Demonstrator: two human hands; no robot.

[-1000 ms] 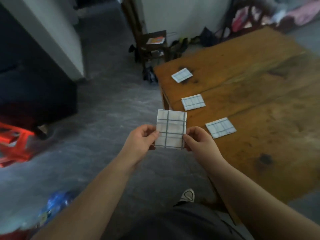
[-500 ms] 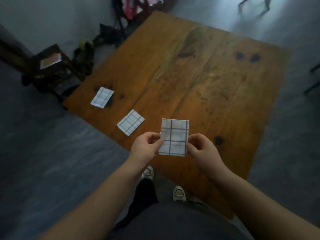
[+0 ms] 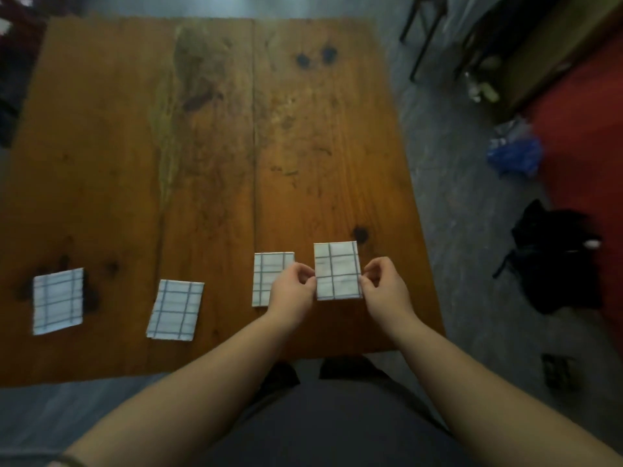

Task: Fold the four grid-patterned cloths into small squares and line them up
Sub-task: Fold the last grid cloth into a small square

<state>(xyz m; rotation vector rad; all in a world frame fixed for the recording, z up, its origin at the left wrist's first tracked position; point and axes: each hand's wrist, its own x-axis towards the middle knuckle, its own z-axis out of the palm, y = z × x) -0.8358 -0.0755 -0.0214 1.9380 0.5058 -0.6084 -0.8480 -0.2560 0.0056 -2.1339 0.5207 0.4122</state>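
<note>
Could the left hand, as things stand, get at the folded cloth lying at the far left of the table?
Probably not at once: the left hand is pinching the held cloth together with the right hand. Once it lets go, bare table leaves the way to the far-left cloth open.

Four folded white cloths with dark grid lines, in a row across the lower frame: left cloth [image 3: 58,301], second cloth [image 3: 175,310], third cloth [image 3: 268,274] partly hidden, right cloth [image 3: 338,271] pinched at both side edges.
</note>
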